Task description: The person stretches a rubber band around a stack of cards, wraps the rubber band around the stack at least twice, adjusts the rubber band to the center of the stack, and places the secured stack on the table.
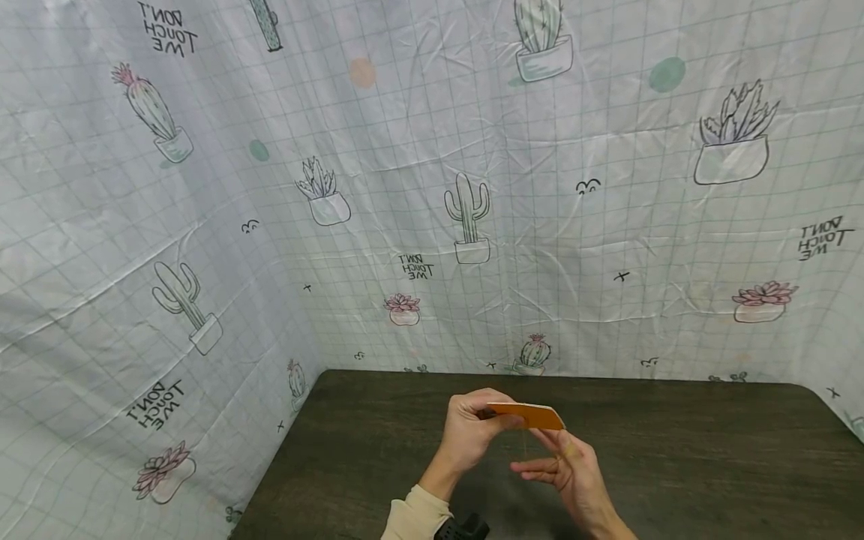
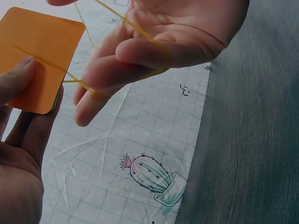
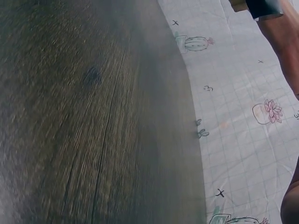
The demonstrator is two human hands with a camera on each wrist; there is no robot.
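Note:
My left hand (image 1: 467, 429) holds an orange card (image 1: 529, 415) with rounded corners, the thumb flat on its face and the other fingers behind. Across that face runs a thin yellow rubber band (image 2: 132, 25), seen closely in the left wrist view. From the card's edge it stretches over to my right hand (image 1: 574, 474), whose bent fingers have the band looped round them. Both hands are raised over the dark table, the right one just beside the card. Only a blurred piece of a hand shows at the right wrist view's edge.
The dark wood-grain table (image 1: 688, 450) spreads under and around the hands. Behind it and at the sides hangs a pale gridded cloth (image 1: 405, 135) printed with cacti. A black device (image 1: 462, 527) is strapped at the left wrist, by a cream sleeve (image 1: 416, 516).

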